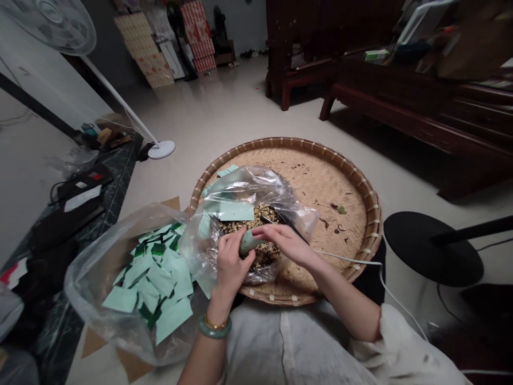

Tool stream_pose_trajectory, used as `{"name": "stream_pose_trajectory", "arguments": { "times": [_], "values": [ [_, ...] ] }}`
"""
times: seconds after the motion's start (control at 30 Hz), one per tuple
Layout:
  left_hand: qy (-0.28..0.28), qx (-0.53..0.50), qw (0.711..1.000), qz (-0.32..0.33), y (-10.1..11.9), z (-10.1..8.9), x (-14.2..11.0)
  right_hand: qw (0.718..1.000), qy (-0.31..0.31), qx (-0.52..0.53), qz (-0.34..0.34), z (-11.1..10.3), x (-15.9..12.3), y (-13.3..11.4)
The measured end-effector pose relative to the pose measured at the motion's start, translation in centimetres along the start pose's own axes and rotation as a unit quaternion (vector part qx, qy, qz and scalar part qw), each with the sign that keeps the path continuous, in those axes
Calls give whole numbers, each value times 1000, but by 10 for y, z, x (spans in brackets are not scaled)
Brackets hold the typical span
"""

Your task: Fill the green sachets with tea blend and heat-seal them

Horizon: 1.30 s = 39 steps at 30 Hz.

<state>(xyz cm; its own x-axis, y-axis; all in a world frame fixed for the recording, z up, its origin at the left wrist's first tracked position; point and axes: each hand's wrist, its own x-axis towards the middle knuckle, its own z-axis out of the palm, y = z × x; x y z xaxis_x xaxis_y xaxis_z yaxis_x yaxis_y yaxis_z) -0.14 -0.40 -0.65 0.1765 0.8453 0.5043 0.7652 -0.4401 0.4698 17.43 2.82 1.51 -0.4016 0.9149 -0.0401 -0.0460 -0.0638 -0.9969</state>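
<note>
Pale-green packet (248, 243), 1 of many, is held upright or nearly so just above a loose dried plant mix (267, 256) in an open clear plastic bag (302, 214) on the round woven bamboo tray (373, 219). The left hand (231, 259) has a firm grip around its side, fingers and thumb wrapping the body. The right hand (289, 243) reaches across with extended fingers touching the top edge; whether that grip pinches or merely rests, I cannot tell. The step in hand looks like opening or working the packet's mouth over the mix. As I judge it, the next move calls for a steady left grip and light right fingertips at the edge, without creasing the paper. Flat pale-green packets (236, 211) lie behind the mix; more green packets (160, 289) fill a second plastic bag (94, 283) to the left.
</note>
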Motion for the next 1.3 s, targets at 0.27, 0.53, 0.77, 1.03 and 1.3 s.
{"name": "stream_pose_trajectory", "arguments": {
  "times": [0.27, 0.53, 0.77, 1.03, 1.3],
  "values": [
    [62, -44, 994, -84, -11, -7, -3, 903, -38, -426, 50, -10, -19, 13],
    [85, -101, 986, -103, -21, -10, -8, 891, -74, -447, 13, 17, 3, 25],
    [85, -108, 983, -124, -26, -9, -9, 911, -66, -407, -23, 8, 13, 30],
    [91, -118, 979, -139, -29, -7, -9, 903, -139, -405, -31, 16, 23, 25],
    [89, -118, 980, -132, -28, -7, -8, 884, -130, -448, -28, 8, 22, 31]
  ]
}}
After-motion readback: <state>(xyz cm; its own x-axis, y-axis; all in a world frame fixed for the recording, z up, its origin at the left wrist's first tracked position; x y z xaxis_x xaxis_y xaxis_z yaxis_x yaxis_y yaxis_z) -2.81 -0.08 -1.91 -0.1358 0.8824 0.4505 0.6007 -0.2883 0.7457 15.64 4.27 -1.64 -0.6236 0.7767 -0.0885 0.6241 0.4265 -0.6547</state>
